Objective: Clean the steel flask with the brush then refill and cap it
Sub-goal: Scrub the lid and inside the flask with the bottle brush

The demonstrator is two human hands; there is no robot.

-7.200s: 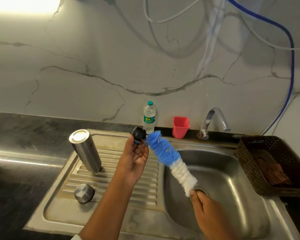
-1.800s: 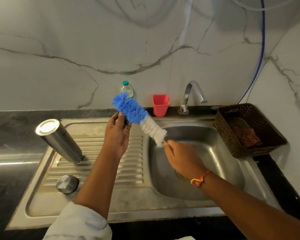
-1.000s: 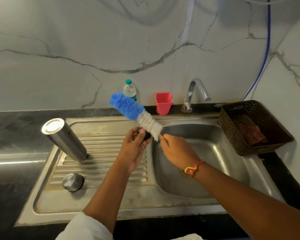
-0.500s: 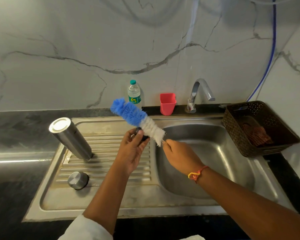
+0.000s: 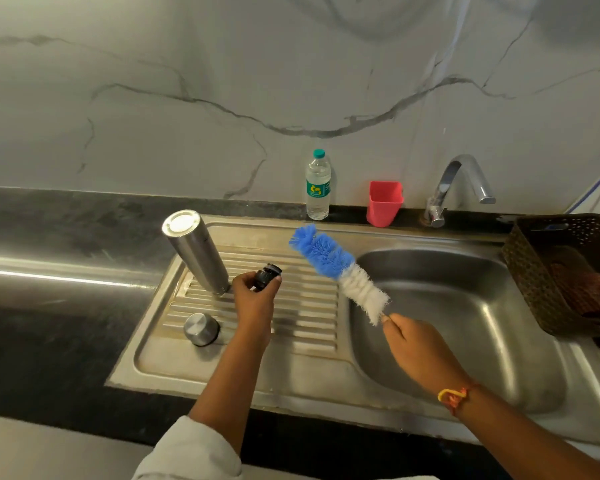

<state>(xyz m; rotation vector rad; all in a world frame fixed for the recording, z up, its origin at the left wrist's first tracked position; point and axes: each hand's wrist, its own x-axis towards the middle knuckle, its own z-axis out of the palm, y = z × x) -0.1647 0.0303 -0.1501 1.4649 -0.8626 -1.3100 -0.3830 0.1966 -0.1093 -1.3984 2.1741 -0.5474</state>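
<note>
Gripping a small ribbed black stopper point(image 5: 267, 273) in the curled fingers of the left hand point(image 5: 255, 299) above the grooved steel drainboard point(image 5: 305, 306), a person pinches the thin handle of a bristly blue-and-white bottle brush point(image 5: 336, 268) in the closed right hand point(image 5: 416, 348) over the basin's left edge. The cylindrical brushed-steel flask point(image 5: 196, 251) stands, flat closed end up, at the drainboard's back-left corner. Its round steel cap point(image 5: 201, 329) rests just in front, near the left edge.

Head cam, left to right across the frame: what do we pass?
steel flask → left hand holding black stopper → water bottle → pink cup → tap → brown basket. Omitted, overlapping: brush, right hand, steel cap.
</note>
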